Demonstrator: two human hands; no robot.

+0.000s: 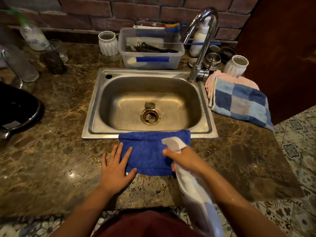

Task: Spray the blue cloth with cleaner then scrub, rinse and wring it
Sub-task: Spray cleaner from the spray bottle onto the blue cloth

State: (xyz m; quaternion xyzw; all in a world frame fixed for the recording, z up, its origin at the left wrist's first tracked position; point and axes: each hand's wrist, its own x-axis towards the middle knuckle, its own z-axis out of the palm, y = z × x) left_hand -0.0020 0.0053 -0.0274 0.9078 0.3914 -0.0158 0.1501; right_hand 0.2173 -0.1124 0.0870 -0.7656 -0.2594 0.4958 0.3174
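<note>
Just before the steel sink [95, 106], a soft, floppy folded blue cloth [148, 151] lies on the bench. Left hand [116, 166] spread flat pins its edge; right hand [181, 158] squeezes a white spray bottle [191, 185].

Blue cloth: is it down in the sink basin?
No, the blue cloth lies flat on the countertop in front of the sink, only its far edge overlapping the rim.

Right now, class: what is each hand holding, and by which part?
The right hand grips the spray bottle by its neck, below the nozzle. The left hand holds nothing; it lies flat on the blue cloth.
</note>
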